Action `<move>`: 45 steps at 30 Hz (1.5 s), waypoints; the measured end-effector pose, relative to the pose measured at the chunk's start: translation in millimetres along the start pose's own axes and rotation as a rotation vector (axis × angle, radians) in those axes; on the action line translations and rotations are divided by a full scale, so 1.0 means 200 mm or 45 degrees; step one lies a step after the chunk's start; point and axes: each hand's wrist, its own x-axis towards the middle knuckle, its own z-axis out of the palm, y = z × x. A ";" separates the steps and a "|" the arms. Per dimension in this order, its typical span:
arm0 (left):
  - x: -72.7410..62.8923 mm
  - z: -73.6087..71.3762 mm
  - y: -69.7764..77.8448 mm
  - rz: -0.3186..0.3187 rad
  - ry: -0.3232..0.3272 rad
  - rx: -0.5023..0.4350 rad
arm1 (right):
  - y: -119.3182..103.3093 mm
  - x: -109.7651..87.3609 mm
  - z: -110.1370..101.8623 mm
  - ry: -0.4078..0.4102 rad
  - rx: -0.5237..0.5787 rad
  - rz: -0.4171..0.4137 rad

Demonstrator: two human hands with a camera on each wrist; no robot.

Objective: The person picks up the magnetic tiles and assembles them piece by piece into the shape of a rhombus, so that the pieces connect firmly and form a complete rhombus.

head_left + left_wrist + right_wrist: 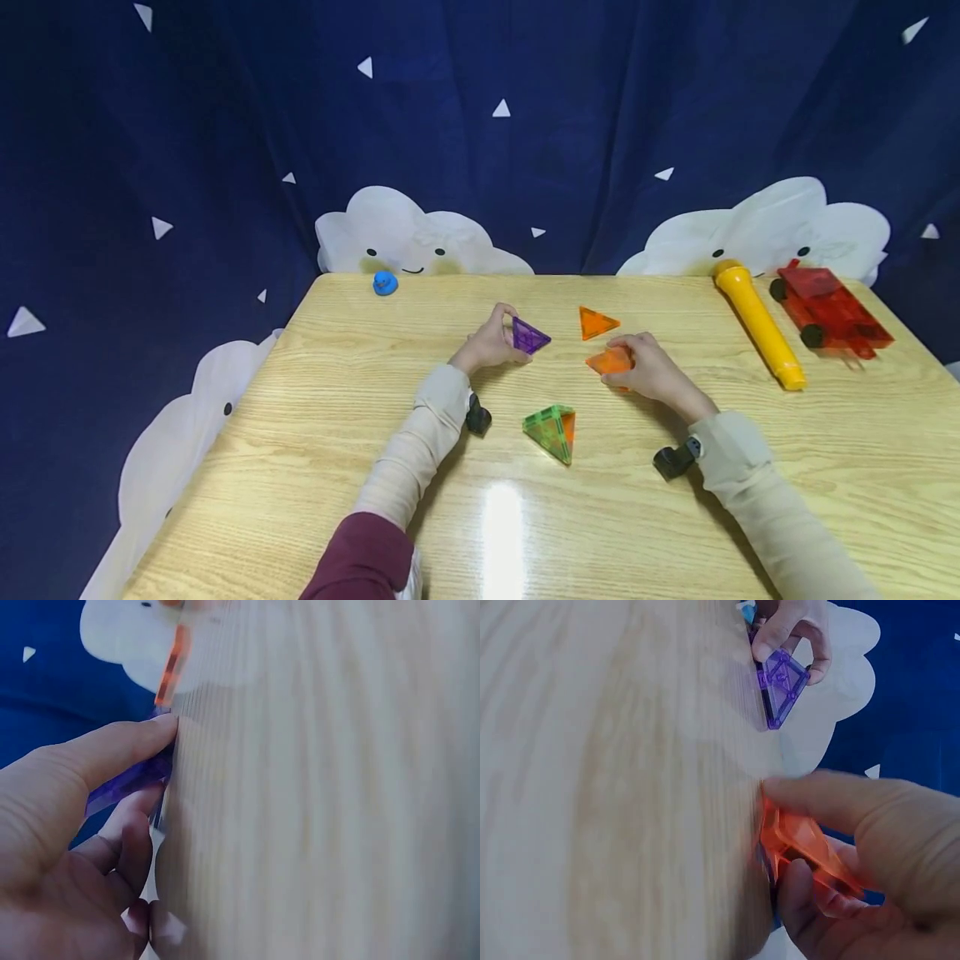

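Note:
My left hand (491, 342) pinches a see-through purple triangular magnetic tile (530, 336) between thumb and fingers, low over the table. In the right wrist view this purple tile (782, 686) shows a raised frame. My right hand (654, 368) grips an orange triangular tile piece (611, 363) at the tabletop. Its fingers cover part of it, and I cannot tell how many tiles it has. Just behind lies a loose orange triangular tile (597, 323). Nearer me, between the forearms, stands a green and orange tile pyramid (550, 433).
A blue rubber duck (385, 283) sits at the table's back left edge. On the right lie a yellow tube (761, 325) with a wider end and a red see-through toy car (832, 312). Behind the wooden table (300, 467) hangs a dark blue curtain (480, 150).

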 end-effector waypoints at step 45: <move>-0.02 0.03 0.04 0.061 -0.218 -0.017 | -0.05 0.02 0.04 -0.169 0.273 0.102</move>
